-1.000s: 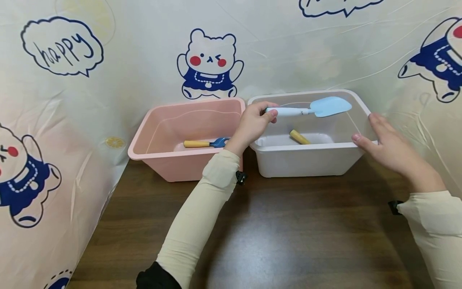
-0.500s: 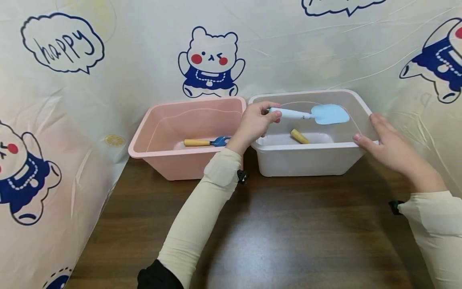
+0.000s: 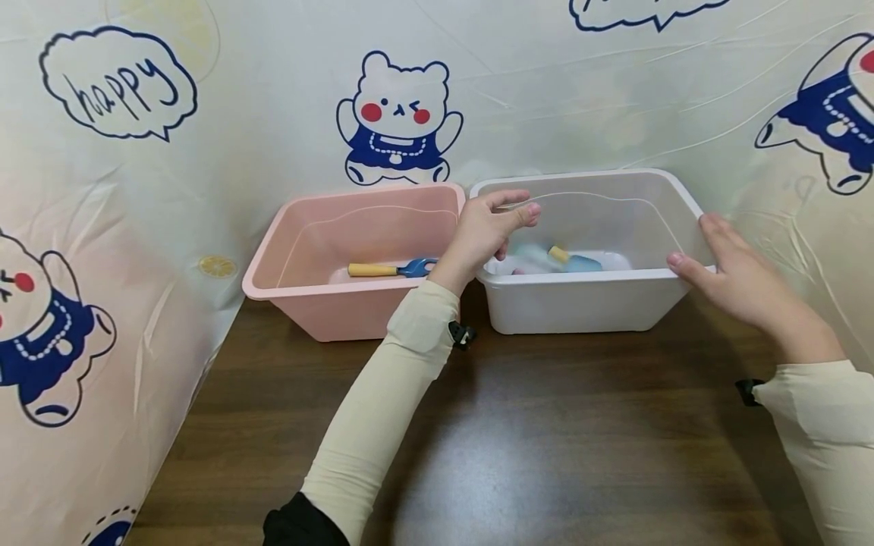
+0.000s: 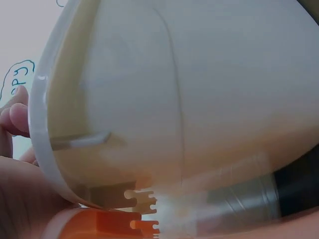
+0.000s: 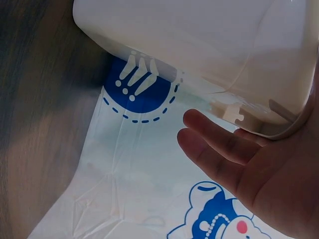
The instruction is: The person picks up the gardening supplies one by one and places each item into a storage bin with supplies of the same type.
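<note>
My left hand (image 3: 488,227) hovers over the left rim of the white bin (image 3: 573,303), fingers parted and holding nothing. A light blue spatula (image 3: 583,263) with a whitish handle lies low in that bin, partly blurred. Its blade overlaps a yellow cylindrical piece (image 3: 558,253). With my right hand (image 3: 744,280) I touch the bin's front right corner, thumb at the front rim and fingers along the right side. In the right wrist view, the right hand's fingers (image 5: 214,149) stretch outside the bin wall, under its rim.
A pink bin (image 3: 328,311) stands directly left of the white one. Inside it lies a yellow-handled tool (image 3: 375,271) with a blue head, partly behind my left wrist. Both bins sit on a brown wooden table (image 3: 546,440) against a printed sheet (image 3: 273,91).
The spatula has left my left hand and dropped to the bottom of the white bin. My left fingers have parted, while my right hand stays at the rim.
</note>
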Motion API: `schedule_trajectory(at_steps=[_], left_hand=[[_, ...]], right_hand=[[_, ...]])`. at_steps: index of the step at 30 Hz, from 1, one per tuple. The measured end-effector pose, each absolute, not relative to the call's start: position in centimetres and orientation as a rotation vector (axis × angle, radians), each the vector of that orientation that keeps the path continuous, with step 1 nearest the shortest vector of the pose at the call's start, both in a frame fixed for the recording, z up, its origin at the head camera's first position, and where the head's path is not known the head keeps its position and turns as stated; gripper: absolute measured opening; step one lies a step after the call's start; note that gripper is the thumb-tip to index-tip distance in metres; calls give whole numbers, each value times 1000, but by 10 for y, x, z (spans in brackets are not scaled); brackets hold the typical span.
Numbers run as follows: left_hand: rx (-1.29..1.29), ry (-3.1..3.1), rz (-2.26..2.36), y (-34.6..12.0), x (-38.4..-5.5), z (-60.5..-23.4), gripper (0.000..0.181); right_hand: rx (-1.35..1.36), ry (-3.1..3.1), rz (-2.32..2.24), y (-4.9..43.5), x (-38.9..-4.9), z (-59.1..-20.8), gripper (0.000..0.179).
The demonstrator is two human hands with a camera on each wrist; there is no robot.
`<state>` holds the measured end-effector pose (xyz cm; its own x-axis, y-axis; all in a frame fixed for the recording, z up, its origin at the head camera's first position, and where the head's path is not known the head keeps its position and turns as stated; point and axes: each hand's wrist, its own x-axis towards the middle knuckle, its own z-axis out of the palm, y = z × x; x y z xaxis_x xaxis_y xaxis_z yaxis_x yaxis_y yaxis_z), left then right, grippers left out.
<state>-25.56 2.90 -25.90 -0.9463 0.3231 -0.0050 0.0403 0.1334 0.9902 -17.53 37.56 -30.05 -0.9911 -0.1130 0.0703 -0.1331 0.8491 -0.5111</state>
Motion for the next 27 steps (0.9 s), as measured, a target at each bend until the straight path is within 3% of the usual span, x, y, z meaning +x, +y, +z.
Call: schedule_trajectory(at_steps=[15, 23, 27], left_hand=[[572, 2364, 1769, -7, -227, -251, 56], [947, 2979, 710, -50, -194, -257, 81], [928, 3077, 481, -67, -181, -266, 86]], right_hand=[[236, -2985, 826, 372, -182, -302, 86], [215, -2933, 869, 381, -175, -307, 86], [158, -2868, 864, 384, -163, -308, 87]])
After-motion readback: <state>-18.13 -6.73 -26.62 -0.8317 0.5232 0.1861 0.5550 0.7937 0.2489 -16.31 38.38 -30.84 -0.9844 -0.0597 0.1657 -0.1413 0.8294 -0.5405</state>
